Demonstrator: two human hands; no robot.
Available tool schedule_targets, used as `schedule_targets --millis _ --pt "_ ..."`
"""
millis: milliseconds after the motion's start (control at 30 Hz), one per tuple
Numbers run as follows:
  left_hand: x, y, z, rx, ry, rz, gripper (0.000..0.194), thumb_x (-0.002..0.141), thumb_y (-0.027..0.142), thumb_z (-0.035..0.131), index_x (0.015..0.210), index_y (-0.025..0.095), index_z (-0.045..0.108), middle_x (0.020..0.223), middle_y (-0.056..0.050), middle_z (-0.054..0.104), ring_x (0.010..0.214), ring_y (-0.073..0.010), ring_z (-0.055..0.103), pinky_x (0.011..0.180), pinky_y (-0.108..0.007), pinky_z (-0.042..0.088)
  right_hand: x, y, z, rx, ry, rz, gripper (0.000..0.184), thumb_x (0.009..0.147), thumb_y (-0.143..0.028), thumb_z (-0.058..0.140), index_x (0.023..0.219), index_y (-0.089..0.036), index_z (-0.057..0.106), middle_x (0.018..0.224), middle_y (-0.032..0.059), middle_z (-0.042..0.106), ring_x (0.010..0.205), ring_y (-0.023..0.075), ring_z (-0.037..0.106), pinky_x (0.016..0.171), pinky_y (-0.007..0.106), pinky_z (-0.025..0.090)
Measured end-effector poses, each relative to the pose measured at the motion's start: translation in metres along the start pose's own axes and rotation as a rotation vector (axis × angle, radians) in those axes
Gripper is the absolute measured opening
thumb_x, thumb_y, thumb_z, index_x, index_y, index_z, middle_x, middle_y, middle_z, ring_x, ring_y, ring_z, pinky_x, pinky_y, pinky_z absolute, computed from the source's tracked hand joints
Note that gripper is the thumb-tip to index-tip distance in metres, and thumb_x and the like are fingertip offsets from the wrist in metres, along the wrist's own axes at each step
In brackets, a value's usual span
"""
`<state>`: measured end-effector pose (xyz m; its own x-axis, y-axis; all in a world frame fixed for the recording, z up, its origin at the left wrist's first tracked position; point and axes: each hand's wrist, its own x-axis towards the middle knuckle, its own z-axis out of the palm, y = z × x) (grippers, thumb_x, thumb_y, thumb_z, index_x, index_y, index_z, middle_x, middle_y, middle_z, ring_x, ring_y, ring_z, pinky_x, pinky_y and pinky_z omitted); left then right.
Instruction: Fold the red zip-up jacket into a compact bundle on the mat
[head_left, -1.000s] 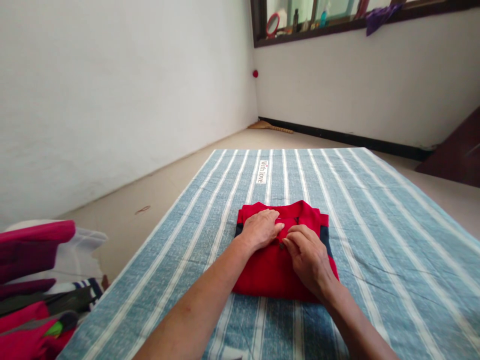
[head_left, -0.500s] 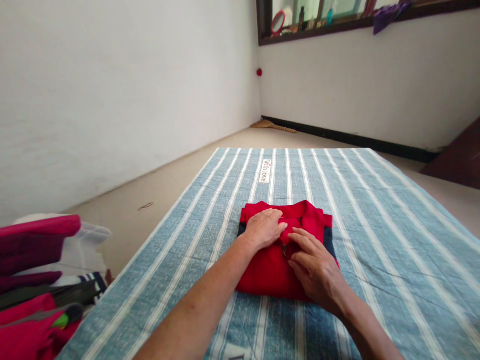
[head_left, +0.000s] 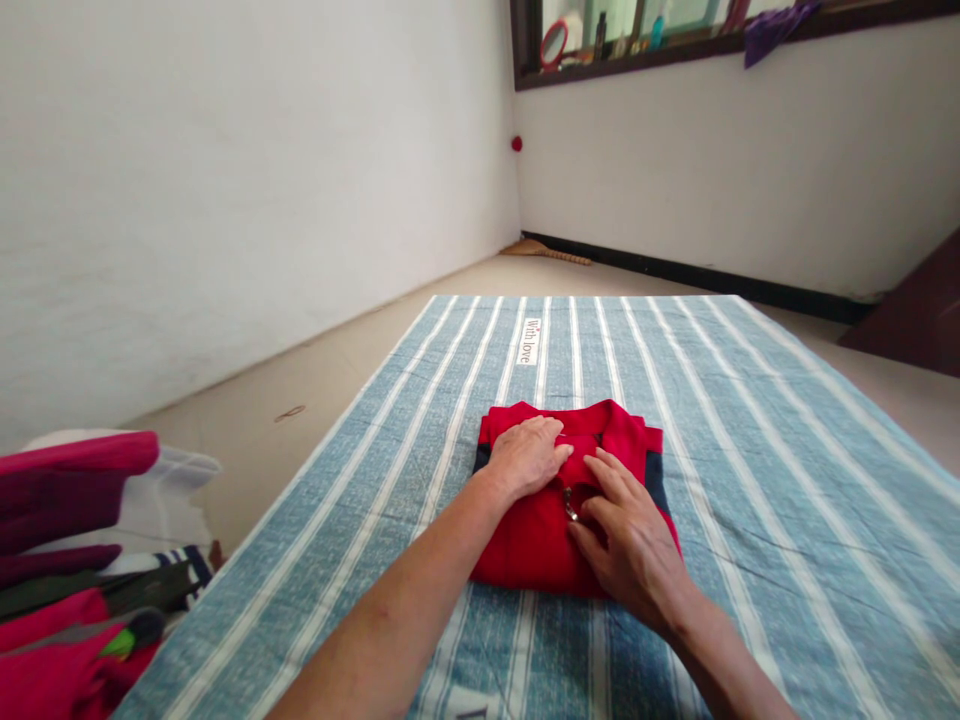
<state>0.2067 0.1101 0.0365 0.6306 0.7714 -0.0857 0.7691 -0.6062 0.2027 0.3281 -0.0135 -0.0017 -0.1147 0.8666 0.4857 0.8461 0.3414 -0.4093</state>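
Observation:
A red garment with dark navy side panels (head_left: 525,555) lies folded in a neat block on the striped cloth, its collar at the far side. My left hand (head_left: 529,455) rests flat on its upper left part, fingers stretched out and thumb toward the middle. At the front opening hangs a small shiny metal ornament (head_left: 570,503), perhaps a zip pull. The thumb and index finger of my right hand (head_left: 634,535) close around its lower end, while the other fingers lie on the red fabric. The fingertips partly cover the ornament.
A blue-and-white striped cloth (head_left: 360,500) covers the surface under the garment. Several other clothes (head_left: 67,600) are heaped low at the left. White walls meet in the far corner, with a broom-like thing (head_left: 544,250) on the floor. A window ledge (head_left: 645,60) holds small items.
My right thumb and index finger have shifted slightly at the metal ornament, and more of it shows. My left hand and the folded garment stay in place.

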Motion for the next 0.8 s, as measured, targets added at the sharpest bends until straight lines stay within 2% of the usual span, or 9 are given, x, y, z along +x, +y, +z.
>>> schedule_targets --millis 233,433,633,800 --pt "0.0 0.0 0.001 -0.003 0.005 0.006 0.026 0.089 0.037 0.041 0.103 0.02 0.054 0.111 -0.007 0.062 0.108 -0.0219 0.056 0.095 -0.034 0.042 0.002 -0.005 -0.003 0.07 0.032 0.015 0.016 0.078 -0.013 0.055 0.063 -0.017 0.061 0.126 0.0133 0.054 0.126 0.0306 0.04 0.099 0.052 0.039" --pt "0.0 -0.001 0.001 -0.002 -0.002 0.005 0.025 0.089 0.037 0.04 0.101 0.021 0.055 0.109 -0.006 0.063 0.107 -0.0209 0.056 0.094 -0.033 0.042 0.002 -0.005 -0.011 0.171 -0.006 -0.003 0.017 0.077 -0.013 0.056 0.062 -0.019 0.063 0.127 0.0097 0.054 0.127 0.0301 0.039 0.098 0.054 0.039" --pt "0.0 0.001 -0.001 0.001 -0.005 -0.006 0.023 0.088 0.038 0.043 0.098 0.021 0.055 0.106 -0.006 0.063 0.104 -0.0215 0.057 0.092 -0.034 0.043 0.001 0.013 -0.008 0.171 0.089 0.043 0.014 0.078 -0.011 0.053 0.071 -0.019 0.061 0.122 0.0112 0.055 0.123 0.0275 0.043 0.098 0.051 0.041" --pt "-0.001 0.001 -0.002 -0.001 0.002 0.003 0.023 0.088 0.037 0.042 0.099 0.021 0.055 0.106 -0.006 0.063 0.104 -0.0214 0.057 0.092 -0.033 0.043 0.003 0.008 -0.009 0.136 0.042 -0.061 0.013 0.08 -0.014 0.054 0.082 -0.021 0.065 0.129 0.0096 0.05 0.127 0.0289 0.038 0.099 0.052 0.04"
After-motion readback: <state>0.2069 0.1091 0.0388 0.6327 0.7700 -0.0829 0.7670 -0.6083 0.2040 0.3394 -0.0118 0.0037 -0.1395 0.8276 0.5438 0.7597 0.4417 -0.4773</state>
